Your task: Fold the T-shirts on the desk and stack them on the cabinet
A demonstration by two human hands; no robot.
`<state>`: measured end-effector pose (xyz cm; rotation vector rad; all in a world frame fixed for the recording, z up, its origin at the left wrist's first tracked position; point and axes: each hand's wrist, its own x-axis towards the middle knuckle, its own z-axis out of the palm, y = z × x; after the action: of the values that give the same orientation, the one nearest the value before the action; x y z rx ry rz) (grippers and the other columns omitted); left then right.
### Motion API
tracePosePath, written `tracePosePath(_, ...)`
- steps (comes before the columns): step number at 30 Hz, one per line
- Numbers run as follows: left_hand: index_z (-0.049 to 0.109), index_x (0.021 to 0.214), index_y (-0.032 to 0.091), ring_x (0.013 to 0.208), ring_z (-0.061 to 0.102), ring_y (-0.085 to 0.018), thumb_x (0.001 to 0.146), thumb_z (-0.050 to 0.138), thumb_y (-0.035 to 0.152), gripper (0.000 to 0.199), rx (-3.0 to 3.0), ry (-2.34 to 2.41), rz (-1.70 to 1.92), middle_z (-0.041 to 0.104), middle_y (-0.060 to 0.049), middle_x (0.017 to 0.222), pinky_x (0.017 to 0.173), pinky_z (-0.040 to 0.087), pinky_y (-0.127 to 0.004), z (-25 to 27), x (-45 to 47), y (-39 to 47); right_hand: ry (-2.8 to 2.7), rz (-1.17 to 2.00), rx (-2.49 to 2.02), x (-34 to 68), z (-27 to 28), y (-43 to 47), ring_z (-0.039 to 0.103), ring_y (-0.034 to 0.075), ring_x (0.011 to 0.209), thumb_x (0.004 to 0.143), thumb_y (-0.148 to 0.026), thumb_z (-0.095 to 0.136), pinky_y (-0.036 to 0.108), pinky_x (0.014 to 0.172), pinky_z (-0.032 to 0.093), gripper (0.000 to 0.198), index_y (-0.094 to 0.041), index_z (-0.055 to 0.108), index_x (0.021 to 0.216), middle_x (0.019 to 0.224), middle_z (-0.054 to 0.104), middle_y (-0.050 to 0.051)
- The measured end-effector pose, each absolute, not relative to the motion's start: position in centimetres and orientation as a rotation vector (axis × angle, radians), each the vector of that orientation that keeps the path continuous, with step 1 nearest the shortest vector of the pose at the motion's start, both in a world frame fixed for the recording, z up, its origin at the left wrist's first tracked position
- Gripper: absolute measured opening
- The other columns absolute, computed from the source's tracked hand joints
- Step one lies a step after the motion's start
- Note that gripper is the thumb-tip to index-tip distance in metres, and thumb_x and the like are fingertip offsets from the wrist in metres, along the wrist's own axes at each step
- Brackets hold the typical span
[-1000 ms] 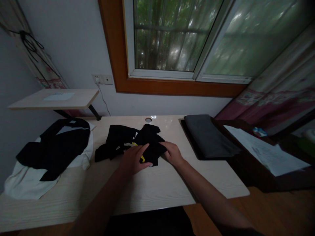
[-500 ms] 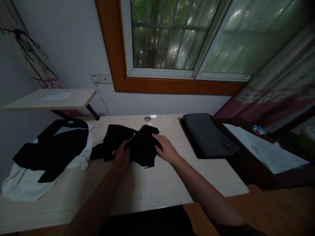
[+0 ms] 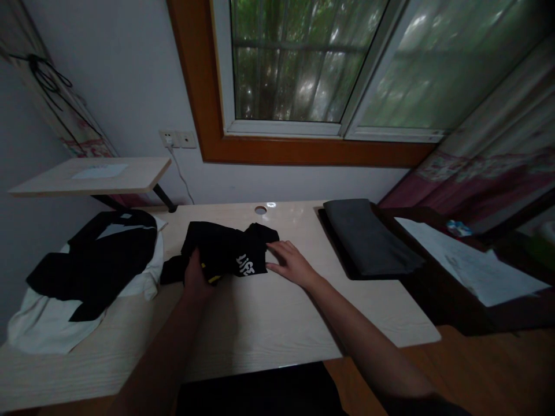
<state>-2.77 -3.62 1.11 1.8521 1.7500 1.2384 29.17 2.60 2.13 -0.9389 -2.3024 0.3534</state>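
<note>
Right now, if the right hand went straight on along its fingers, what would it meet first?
The right hand would most likely meet the black garment first, at the edge near its white lettering. They look very close; actual contact is hard to tell.

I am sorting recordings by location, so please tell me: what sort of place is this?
Probably a room in a home: a pale desk with clothing on it stands below a window, and a patterned curtain hangs beside the window.
</note>
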Motion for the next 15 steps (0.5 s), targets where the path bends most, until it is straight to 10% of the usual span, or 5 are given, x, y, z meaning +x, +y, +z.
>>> tracePosePath(5,0.061,0.134,0.021,0.102,0.073,-0.032,0.094,0.024,0.075,0.076,1.063,1.367,1.308,0.076,-0.012,0.113,0.088,0.060,-0.053,2.7,-0.3,-2.9,-2.378,0.394,-0.812,29.3,2.1,2.6,0.057,0.031,0.127,0.086,-0.055,0.073,0.049,0.105,0.046,0.067,-0.025,0.053,0.141,0.140,0.061,0.013)
tracePosePath(15,0.063,0.134,0.020,0.111,0.071,-0.030,0.094,0.041,0.072,0.069,0.731,0.930,1.347,0.077,-0.011,0.112,0.099,0.057,-0.049,3.5,-1.6,-3.4,-2.327,0.467,-0.947,29.1,1.5,2.6,0.061,0.027,0.115,0.076,-0.021,0.078,0.045,0.102,0.046,0.074,-0.024,0.046,0.142,0.121,0.069,0.008)
